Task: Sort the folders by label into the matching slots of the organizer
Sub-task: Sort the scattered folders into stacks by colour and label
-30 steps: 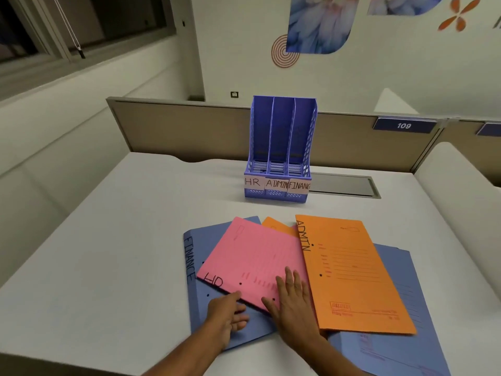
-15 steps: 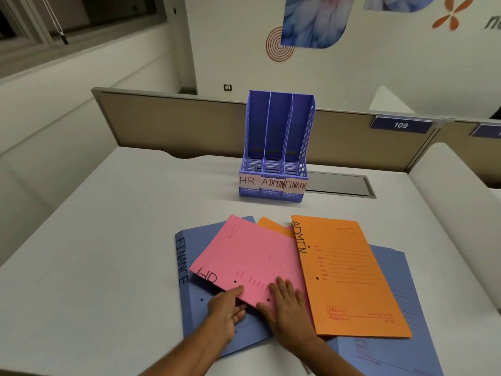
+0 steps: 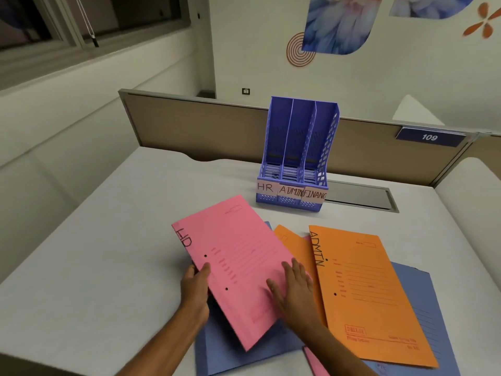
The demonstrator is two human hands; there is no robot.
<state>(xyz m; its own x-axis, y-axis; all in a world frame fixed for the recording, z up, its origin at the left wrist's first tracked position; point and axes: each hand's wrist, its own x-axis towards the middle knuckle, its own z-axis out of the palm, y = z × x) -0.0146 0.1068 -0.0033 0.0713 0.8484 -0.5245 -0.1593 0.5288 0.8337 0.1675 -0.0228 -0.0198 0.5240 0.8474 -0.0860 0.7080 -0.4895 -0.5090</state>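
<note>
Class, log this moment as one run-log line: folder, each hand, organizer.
pink folder: marked HR, not yet filed | left hand: grips its edge | right hand: rests flat on it | organizer: HR slot leftmost

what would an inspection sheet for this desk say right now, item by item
surface: white desk, folders spread on its near part
job's things: pink HR folder atop the pile; orange ADMIN folder flat on blue folders; second orange folder tucked beneath; blue organizer upright at the back, slots HR, ADMIN, FINANCE, no folder in any
clutter: nothing seen
grips: left hand holds the pink folder's left edge, thumb on top; right hand rests flat on its cover
cables: nothing seen
surroundings: beige partition, plate 109, window upper left
</note>
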